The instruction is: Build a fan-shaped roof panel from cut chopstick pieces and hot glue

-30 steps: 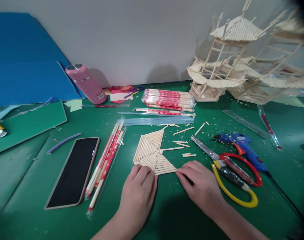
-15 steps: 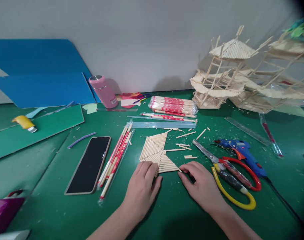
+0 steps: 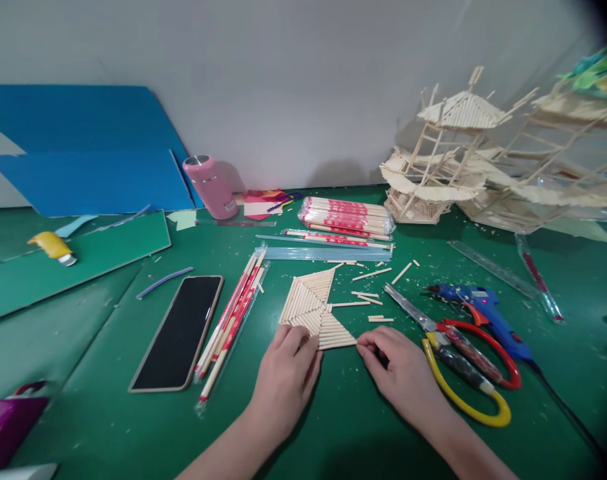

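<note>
A flat panel of glued pale wooden sticks [image 3: 313,308] lies on the green mat [image 3: 333,413], shaped like joined triangles. My left hand [image 3: 286,377] rests palm down at its near edge, with the fingers touching the sticks. My right hand [image 3: 398,370] sits at the panel's near right corner, fingers curled and pinched together over something dark that I cannot make out. Short cut sticks [image 3: 366,295] lie scattered just beyond the panel.
Scissors with red and yellow handles [image 3: 463,360] and a blue glue gun [image 3: 483,310] lie right of my right hand. A phone [image 3: 180,330] and wrapped chopsticks [image 3: 230,320] lie left. Behind are a chopstick pack [image 3: 346,215], pink bottle [image 3: 210,187], blue boards [image 3: 83,157], stick models [image 3: 463,153] and ruler [image 3: 488,265].
The view has tilted and shifted so more of the table's left side shows. Both hands stay at the panel's near edge, barely moved.
</note>
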The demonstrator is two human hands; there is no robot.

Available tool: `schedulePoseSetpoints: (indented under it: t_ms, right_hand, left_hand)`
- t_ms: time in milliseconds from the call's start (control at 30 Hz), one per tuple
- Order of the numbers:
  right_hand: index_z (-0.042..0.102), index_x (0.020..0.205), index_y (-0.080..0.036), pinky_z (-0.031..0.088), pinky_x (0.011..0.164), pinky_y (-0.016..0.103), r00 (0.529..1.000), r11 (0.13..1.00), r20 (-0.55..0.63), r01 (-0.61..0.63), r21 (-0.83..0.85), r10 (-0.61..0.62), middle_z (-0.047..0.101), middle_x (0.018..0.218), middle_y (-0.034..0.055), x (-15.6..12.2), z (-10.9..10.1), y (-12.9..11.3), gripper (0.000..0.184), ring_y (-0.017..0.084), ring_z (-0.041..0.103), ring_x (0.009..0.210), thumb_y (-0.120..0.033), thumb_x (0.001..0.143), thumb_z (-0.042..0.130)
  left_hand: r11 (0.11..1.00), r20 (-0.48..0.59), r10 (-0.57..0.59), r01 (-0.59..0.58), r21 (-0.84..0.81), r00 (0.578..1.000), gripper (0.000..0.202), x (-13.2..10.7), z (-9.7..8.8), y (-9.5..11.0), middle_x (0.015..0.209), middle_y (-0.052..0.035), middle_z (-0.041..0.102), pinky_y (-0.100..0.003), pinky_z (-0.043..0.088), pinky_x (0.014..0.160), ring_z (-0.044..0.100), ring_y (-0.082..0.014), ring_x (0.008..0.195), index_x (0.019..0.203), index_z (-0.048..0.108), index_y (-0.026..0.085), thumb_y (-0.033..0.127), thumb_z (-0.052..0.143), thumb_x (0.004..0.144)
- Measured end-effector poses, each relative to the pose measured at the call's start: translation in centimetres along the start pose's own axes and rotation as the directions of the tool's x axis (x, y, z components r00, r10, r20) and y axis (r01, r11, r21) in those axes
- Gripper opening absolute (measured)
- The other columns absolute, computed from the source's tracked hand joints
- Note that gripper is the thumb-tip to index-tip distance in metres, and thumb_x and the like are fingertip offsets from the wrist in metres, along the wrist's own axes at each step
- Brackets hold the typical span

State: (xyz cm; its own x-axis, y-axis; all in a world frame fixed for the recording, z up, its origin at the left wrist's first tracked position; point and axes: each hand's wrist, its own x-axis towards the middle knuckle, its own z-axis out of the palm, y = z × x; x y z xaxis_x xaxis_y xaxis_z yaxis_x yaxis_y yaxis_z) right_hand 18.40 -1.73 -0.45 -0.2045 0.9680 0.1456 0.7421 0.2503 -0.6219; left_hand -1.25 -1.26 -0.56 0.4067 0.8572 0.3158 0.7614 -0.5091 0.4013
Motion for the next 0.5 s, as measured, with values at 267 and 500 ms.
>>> schedulePoseSetpoints:
  t_ms: [267, 500]
  right_hand:
    - [0.057, 0.075, -0.02, 0.039, 0.062, 0.027, 1.0, 1.0, 0.001, -0.006, 0.0, 0.006, 0.057, 0.07, 0.0003, 0.05, 0.01, -0.03, 0.013, 0.015, 0.052, 0.069, -0.016, 0.082, 0.048]
    - [0.056, 0.073, -0.02, 0.039, 0.062, 0.028, 1.0, 1.0, -0.02, 0.002, -0.018, -0.003, 0.056, 0.068, 0.0002, 0.08, 0.16, -0.1, 0.012, 0.016, 0.052, 0.067, -0.016, 0.081, 0.048]
  left_hand:
    - [1.0, -0.012, -0.01, 0.01, -0.01, 1.0, 0.016, -0.02, 0.09, 0.14, 0.083, -0.008, 0.053, -0.034, 0.046, 0.066, 0.046, -0.0203, 0.078, 0.088, 0.06, 0.016, 0.012, 0.045, 0.084]
    - [1.0, -0.021, -0.015, 0.015, -0.015, 1.0, 0.015, 0.04, 0.05, 0.15, 0.083, -0.0078, 0.054, -0.033, 0.045, 0.066, 0.045, -0.02, 0.078, 0.086, 0.06, 0.016, 0.012, 0.045, 0.083]
